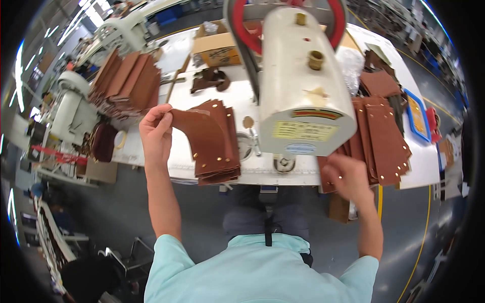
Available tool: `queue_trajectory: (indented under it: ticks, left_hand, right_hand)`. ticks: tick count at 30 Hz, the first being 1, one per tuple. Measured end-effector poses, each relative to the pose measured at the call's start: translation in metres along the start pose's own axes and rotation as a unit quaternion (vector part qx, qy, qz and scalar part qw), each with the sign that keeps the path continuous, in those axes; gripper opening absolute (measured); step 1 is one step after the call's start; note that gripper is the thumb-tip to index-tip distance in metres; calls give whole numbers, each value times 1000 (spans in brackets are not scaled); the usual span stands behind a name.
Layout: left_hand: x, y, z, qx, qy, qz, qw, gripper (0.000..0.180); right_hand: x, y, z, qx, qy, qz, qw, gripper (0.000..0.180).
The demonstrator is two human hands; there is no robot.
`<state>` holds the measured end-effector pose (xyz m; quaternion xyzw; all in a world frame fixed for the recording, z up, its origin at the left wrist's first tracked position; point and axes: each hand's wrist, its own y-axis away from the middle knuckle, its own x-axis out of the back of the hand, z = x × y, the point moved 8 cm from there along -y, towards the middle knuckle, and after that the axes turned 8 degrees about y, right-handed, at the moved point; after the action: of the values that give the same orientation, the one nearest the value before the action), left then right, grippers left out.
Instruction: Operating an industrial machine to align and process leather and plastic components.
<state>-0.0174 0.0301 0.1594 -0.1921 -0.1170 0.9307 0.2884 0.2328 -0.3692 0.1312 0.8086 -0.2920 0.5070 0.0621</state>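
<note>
My left hand [157,126] pinches the upper left corner of a brown leather panel [199,129]. That corner is lifted and curls up, while the rest lies over a stack of similar panels with brass-coloured studs along their edges. My right hand [349,177], smeared by motion, is at the near left edge of another stack of studded leather panels [376,136]. Its fingers do not show clearly. Between my hands stands a cream-coloured press machine [305,86] with a red-rimmed wheel [336,20]; its body hides part of the table.
More brown panels [126,81] are piled at the far left. A cardboard box [217,48] and dark scraps [209,80] sit behind the left stack. At right are a clear plastic bag [349,68] and a blue-rimmed tray [417,115]. A ruler strip runs along the front edge.
</note>
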Motion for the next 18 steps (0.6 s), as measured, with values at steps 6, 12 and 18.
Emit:
queue_trajectory:
  ticks: [6, 12, 18]
  left_hand:
    - [-73, 69, 82, -36, 289, -255, 922, 8]
    - [-135, 117, 37, 102, 499, -371, 776, 6]
    - [-153, 149, -36, 101, 393, -336, 850, 25]
  right_hand:
    - [-52, 7, -122, 216, -240, 21, 946, 35]
    - [-126, -18, -167, 116, -558, -182, 801, 64]
    - [-154, 10, -124, 8, -635, -229, 738, 36]
